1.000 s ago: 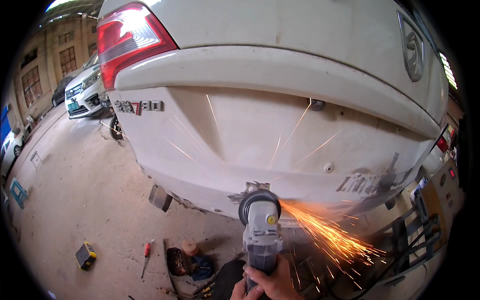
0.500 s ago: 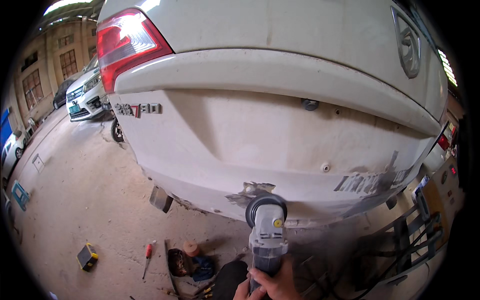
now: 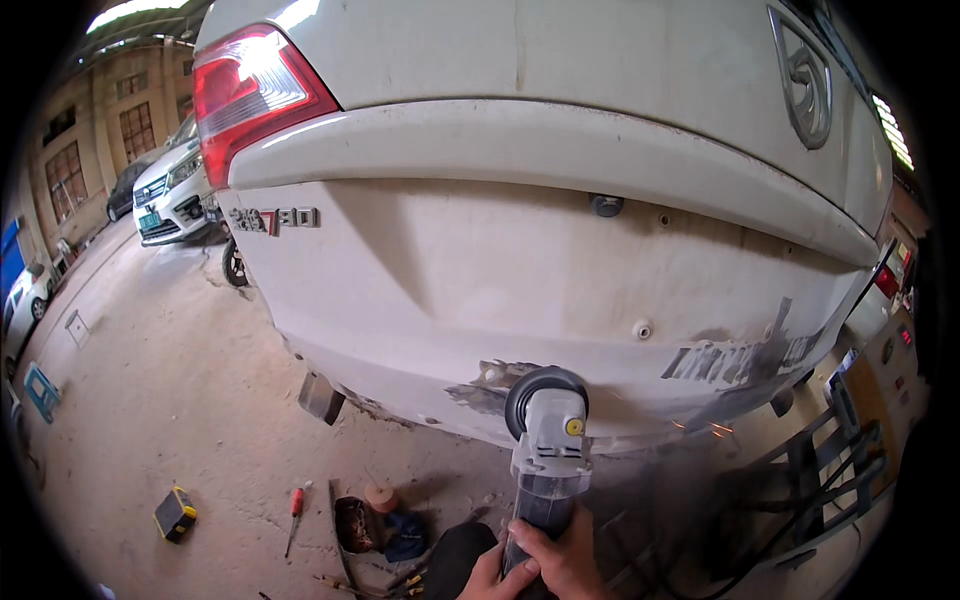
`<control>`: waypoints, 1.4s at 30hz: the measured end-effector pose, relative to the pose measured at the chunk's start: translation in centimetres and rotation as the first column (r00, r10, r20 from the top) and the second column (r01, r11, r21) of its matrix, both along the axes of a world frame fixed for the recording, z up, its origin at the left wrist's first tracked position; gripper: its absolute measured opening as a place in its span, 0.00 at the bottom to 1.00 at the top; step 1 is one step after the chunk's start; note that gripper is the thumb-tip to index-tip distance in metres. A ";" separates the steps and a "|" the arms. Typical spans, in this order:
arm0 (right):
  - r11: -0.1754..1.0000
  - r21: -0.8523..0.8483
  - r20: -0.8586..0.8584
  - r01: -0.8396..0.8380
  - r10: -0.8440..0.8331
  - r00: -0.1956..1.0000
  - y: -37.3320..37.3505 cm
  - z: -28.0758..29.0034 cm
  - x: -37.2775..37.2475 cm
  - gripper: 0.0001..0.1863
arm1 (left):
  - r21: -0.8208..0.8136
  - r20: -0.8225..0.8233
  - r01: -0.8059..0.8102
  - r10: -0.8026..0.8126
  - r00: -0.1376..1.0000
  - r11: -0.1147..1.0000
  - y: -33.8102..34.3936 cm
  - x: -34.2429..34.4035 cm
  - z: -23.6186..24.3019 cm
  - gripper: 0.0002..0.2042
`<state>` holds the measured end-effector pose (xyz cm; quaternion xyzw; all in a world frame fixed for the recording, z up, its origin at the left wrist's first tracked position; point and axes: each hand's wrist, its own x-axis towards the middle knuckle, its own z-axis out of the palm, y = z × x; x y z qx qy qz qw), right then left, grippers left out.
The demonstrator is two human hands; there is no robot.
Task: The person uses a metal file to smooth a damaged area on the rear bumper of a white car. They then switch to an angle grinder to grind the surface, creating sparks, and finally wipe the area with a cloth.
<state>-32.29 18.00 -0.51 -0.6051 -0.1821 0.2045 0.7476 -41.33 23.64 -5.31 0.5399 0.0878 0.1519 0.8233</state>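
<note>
Both my hands are wrapped round the dark body of an angle grinder [image 3: 552, 455]. My right hand [image 3: 566, 556] grips it from the right side. My left hand [image 3: 490, 578] closes round it lower and to the left, thumbs near each other. The grinder's black round disc [image 3: 545, 393] is against or very near the lower edge of a white car tailgate [image 3: 480, 270]. Just left of the disc lies a bare, scraped metal patch [image 3: 488, 385]. Orange sparks [image 3: 718, 430] fly off to the right. The disc's contact face is hidden.
Striped grey scraped areas [image 3: 715, 362] mark the tailgate's right. On the floor lie a red screwdriver [image 3: 296, 508], a yellow-black box [image 3: 175, 514] and a dark container [image 3: 355, 525]. A machine on a black frame [image 3: 815, 470] with cables stands at right. Another white car [image 3: 175, 190] is parked far left.
The grinder and both hands have shifted slightly right and up along the tailgate edge. Sparks now show at the right. The view has moved slightly.
</note>
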 end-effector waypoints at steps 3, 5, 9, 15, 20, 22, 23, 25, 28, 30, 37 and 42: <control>1.000 0.017 -0.031 -0.003 0.004 1.000 -0.5 -0.7 -0.5 0.12 | 0.035 0.009 -0.052 0.051 0.999 0.998 -1.0 -0.4 -1.4 0.16; 0.999 0.048 -0.087 -0.023 0.027 0.996 -0.4 -0.2 -0.6 0.12 | 0.037 0.001 -0.027 0.027 1.000 0.999 -0.4 -0.5 -0.2 0.16; 1.000 -0.009 -0.057 0.028 -0.028 0.998 -0.9 0.9 -0.2 0.12 | 0.016 0.003 -0.025 0.025 1.000 1.000 -0.5 0.2 -0.2 0.17; 1.000 0.009 -0.047 -0.023 0.024 0.999 -0.8 0.9 0.2 0.12 | -0.023 0.005 0.006 -0.006 1.000 1.000 -0.2 0.3 0.2 0.18; 0.999 -0.019 -0.047 0.030 -0.031 0.998 -1.6 0.7 -1.2 0.11 | -0.045 -0.003 -0.004 0.004 1.000 0.999 -1.1 -0.3 -0.8 0.18; 1.000 -0.006 -0.086 0.008 -0.008 0.996 -1.0 -0.4 -1.0 0.11 | -0.001 0.020 -0.045 0.045 0.999 0.999 -0.9 -0.4 -1.1 0.19; 1.000 -0.016 -0.081 0.004 -0.006 0.997 -0.4 -0.4 -0.7 0.11 | -0.038 -0.048 -0.004 0.002 0.999 0.999 -0.1 -0.4 -0.9 0.19; 1.000 -0.006 -0.069 0.004 -0.005 0.998 0.4 0.3 -0.5 0.11 | 0.009 -0.038 0.000 0.000 0.999 1.000 0.8 -0.2 -0.7 0.19; 0.997 -0.061 0.000 -0.036 0.036 0.999 0.5 0.2 -1.2 0.13 | 0.044 0.007 -0.083 0.082 0.997 0.996 0.3 -0.8 -1.8 0.19; 0.990 -0.092 -0.049 -0.104 0.100 0.994 1.3 0.3 -1.2 0.12 | 0.041 0.009 -0.109 0.109 0.994 0.993 0.4 -1.1 -2.7 0.18; 0.954 -0.160 -0.025 -0.255 0.254 0.967 3.8 0.6 -1.5 0.14 | 0.008 -0.006 -0.145 0.145 0.989 0.989 2.9 -1.9 -2.0 0.15; 0.956 -0.122 -0.081 -0.267 0.259 0.963 5.6 1.5 -1.3 0.15 | -0.013 0.017 -0.200 0.200 0.980 0.980 4.1 -2.0 -1.4 0.14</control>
